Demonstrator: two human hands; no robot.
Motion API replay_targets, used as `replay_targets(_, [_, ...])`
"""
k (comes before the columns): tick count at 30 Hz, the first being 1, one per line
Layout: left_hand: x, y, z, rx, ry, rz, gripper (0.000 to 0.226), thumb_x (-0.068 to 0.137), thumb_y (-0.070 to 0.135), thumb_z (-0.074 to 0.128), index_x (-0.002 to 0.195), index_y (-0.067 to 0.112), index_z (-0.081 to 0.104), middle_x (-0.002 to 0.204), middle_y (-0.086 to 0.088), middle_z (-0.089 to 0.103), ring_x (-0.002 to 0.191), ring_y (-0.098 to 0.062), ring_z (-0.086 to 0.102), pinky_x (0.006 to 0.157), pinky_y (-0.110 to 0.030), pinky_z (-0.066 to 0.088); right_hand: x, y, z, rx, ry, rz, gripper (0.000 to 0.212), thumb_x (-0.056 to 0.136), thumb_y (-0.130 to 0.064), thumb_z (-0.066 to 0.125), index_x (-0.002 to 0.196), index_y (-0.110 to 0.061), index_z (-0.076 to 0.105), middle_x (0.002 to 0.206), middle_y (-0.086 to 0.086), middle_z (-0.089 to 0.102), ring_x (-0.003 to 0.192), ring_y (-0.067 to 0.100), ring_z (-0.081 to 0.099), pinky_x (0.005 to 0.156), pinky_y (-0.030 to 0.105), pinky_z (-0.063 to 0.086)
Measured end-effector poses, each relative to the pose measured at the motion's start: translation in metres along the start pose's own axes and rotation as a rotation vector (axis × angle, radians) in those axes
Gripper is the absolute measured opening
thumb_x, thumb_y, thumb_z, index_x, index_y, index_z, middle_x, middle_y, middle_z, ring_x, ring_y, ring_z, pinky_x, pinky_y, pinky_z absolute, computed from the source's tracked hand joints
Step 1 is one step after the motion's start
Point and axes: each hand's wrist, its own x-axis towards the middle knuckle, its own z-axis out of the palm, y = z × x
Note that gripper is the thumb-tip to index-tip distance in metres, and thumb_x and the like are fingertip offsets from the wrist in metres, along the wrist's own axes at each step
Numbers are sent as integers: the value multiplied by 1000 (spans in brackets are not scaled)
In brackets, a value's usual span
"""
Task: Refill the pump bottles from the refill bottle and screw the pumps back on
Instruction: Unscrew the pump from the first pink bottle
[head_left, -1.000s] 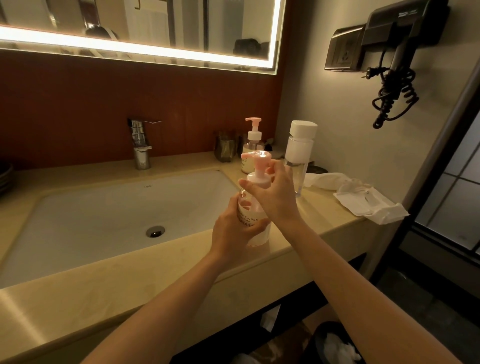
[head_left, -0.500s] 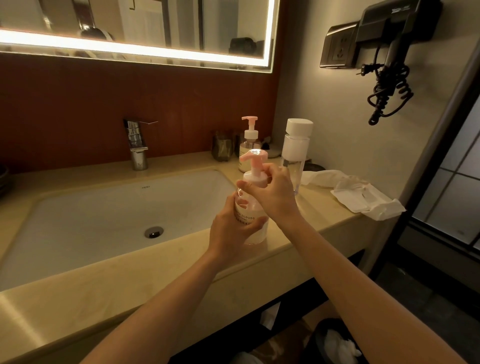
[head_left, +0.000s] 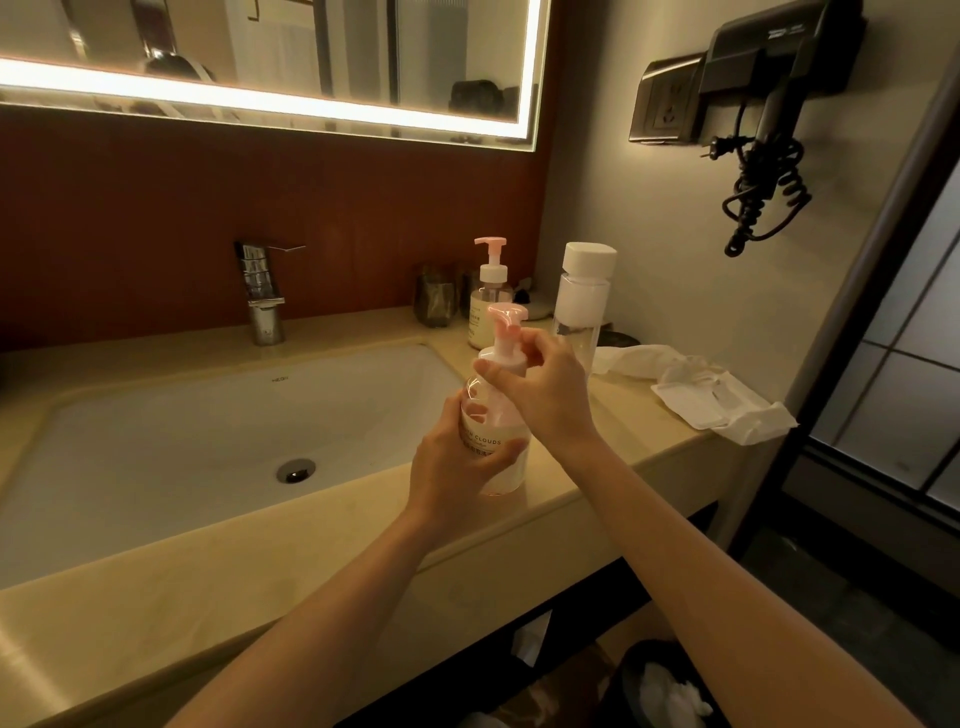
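A clear pump bottle (head_left: 500, 470) with a pink pump head (head_left: 505, 318) stands on the counter's front edge, right of the sink. My left hand (head_left: 457, 462) grips its body from the left. My right hand (head_left: 545, 387) has its fingers curled round the white pump collar at the bottle's neck. Behind it stands a second pump bottle (head_left: 488, 296) with a pink pump on top. To the right of that is the tall clear refill bottle (head_left: 582, 306) with its white cap on.
The white sink basin (head_left: 208, 431) and chrome tap (head_left: 262, 291) lie to the left. A dark cup (head_left: 434, 301) stands at the back wall. Crumpled white cloth (head_left: 711, 395) covers the counter's right end. A wall hair dryer (head_left: 769, 104) hangs above; a bin (head_left: 660, 686) sits below.
My right hand's fingers have shifted round the pump collar, and the pump head has turned a little. The left hand still holds the bottle in the same spot.
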Motion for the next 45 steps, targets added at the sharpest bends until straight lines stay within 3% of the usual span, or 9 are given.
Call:
replay_targets(5, [0,-1,0,1,11,3,70,66,51,72,124,25,44,106,9,61,90,-12,62,78,-41,55,-9,-6,-6,148,-106,4,30,93,-20,51,120,-9,54,98,-3,59,86,9,56,78,23,50])
replay_targets(10, [0,0,0,-3,11,-4,76,61,62,66,124,26,44,108,9,62,91,-12,63,78,-39,55,-5,-5,1,15,-53,22,55,85,-41,59,131,-13,48,130,5,51,107,14,53,83,20,43])
replay_targets(15, [0,2,1,0,-1,-3,68,69,42,73,126,21,43,115,4,60,96,-13,60,82,-31,54,-5,-4,0,47,25,40,59,77,-35,71,126,-11,49,124,5,55,109,15,55,84,19,44])
replay_targets(20, [0,0,0,-10,1,-11,79,61,62,68,125,24,43,111,7,61,94,-14,62,80,-41,55,-6,-12,-9,144,-110,47,43,93,-21,52,134,-14,42,107,-7,54,101,12,54,75,14,45])
replay_targets(24, [0,-1,0,-11,-2,-17,82,58,67,63,126,26,43,110,10,61,93,-11,62,79,-41,55,-4,-12,-5,86,-162,113,65,87,-40,57,141,-13,34,135,3,49,122,22,50,93,31,46])
replay_targets(30, [1,0,0,2,-8,-6,68,69,37,76,126,19,43,113,4,61,96,-16,62,82,-36,55,-5,-6,-1,45,17,64,53,74,-34,74,115,-12,51,118,6,53,98,9,51,76,12,41])
replay_targets(35, [1,-1,0,-10,-9,-4,75,66,50,72,129,22,42,113,7,61,96,-14,61,81,-36,55,-5,-9,-9,173,-91,80,45,89,-19,59,131,-13,45,128,3,56,107,14,53,81,19,43])
replay_targets(39, [0,0,0,-16,-9,-3,80,61,60,66,129,24,41,112,11,59,95,-12,61,81,-34,55,-5,-8,-7,151,-104,65,57,86,-28,62,137,-16,38,138,3,47,121,20,49,88,24,41])
replay_targets(45, [0,-1,0,-9,1,4,75,67,47,72,130,22,41,114,6,60,97,-15,61,82,-38,55,-4,-1,-4,88,-5,17,49,79,-27,71,120,-14,48,120,4,54,100,10,51,74,9,43])
